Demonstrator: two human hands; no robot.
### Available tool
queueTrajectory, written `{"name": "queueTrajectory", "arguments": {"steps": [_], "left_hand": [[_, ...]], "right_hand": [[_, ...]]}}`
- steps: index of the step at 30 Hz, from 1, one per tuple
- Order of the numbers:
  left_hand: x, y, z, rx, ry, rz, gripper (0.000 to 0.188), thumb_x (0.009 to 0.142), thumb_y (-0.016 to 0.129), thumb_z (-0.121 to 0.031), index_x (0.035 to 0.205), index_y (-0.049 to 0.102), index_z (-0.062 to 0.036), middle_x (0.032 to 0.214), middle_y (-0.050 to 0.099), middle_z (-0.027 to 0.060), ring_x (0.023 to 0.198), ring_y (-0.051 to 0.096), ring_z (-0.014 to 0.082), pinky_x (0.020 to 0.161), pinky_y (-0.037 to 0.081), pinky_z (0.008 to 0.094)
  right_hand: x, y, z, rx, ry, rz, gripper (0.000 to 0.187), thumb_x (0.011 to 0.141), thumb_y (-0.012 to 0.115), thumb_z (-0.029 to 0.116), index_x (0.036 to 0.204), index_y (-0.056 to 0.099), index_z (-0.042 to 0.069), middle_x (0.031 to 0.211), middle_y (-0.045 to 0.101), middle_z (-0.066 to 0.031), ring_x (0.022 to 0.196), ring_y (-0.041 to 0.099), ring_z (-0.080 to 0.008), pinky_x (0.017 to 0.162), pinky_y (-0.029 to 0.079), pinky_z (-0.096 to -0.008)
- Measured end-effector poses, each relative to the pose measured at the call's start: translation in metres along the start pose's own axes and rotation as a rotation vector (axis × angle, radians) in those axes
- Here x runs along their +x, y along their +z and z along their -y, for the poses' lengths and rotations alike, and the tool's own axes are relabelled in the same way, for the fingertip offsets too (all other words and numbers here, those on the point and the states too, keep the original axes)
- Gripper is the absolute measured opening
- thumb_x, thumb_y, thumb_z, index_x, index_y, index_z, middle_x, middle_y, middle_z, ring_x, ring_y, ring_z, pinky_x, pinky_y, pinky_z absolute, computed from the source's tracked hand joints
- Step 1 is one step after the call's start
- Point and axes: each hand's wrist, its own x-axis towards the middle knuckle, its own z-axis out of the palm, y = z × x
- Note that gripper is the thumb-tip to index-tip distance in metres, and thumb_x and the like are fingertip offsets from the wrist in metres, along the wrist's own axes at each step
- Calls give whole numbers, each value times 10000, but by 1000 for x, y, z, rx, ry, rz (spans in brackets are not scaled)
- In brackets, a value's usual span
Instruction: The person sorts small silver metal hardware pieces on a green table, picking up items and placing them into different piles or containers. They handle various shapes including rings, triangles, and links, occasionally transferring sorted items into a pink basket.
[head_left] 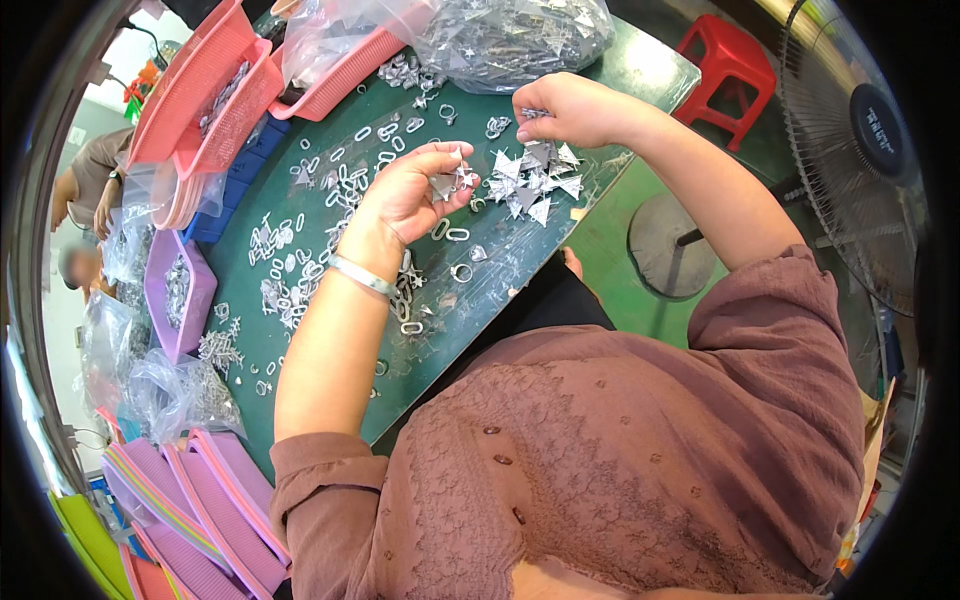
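Observation:
My left hand (405,192) is cupped, with several small silver metal pieces (452,180), some pointed or triangular, between its thumb and fingers. Further right, my right hand (568,108) pinches small grey metal pieces (535,113) at its fingertips; their exact shape is hard to make out. Just below that hand lies a pile of flat silver triangular pieces (538,178). Around my left hand and forearm, many silver oval links (352,183) are scattered over the green table (310,370). A silver ring (460,272) rests near the table's edge.
A clear bag full of metal pieces (515,45) sits at the far edge. Pink baskets (345,72), a purple tray (178,295) and plastic bags (175,395) line the left. A red stool (728,75) and a fan (870,130) stand right. Another person (100,175) is at far left.

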Motion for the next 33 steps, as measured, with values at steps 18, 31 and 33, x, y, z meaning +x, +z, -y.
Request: {"name": "queueTrajectory", "arguments": {"steps": [18, 31, 33], "left_hand": [[11, 29, 7, -116, -45, 55, 269, 875, 467, -214, 1039, 518, -7, 866, 569, 97, 807, 569, 209, 720, 502, 336], [25, 31, 4, -577, 184, 163, 384, 880, 387, -425, 1114, 445, -126, 1095, 492, 87, 974, 519, 274, 756, 479, 434], [20, 41, -5, -621, 190, 31, 308, 875, 433, -347, 1053, 483, -100, 1027, 520, 83, 933, 539, 251, 717, 495, 397]], "right_hand": [[-15, -6, 8, 290, -92, -37, 140, 784, 504, 60, 905, 548, 4, 712, 557, -47, 628, 522, -127, 582, 426, -271], [26, -6, 51, 113, -478, -103, 353, 580, 629, 68, 922, 551, 34, 917, 525, -133, 911, 512, -304, 803, 420, -359], [29, -6, 46, 149, -484, -200, 341, 615, 616, 53, 949, 548, 39, 935, 518, -131, 916, 514, -293, 800, 430, -354]]}}
